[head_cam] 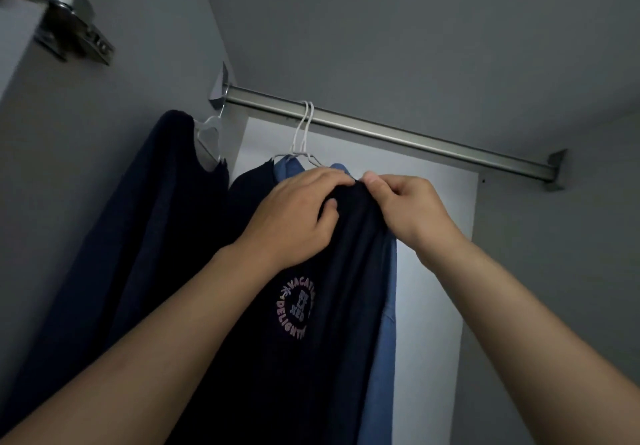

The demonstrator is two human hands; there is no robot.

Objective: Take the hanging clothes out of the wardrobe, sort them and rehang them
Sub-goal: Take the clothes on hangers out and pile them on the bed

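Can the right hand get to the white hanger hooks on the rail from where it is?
Probably yes. The right hand pinches the dark printed shirt just below the white hanger hooks on the rail, and nothing lies between them. It would have to let go of the shirt first.

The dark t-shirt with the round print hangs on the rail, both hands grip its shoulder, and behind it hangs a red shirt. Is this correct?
Not quite: the head view shows the shirt behind is blue, not red. The rest holds: the dark t-shirt hangs on the rail, and the left hand and right hand grip its shoulder.
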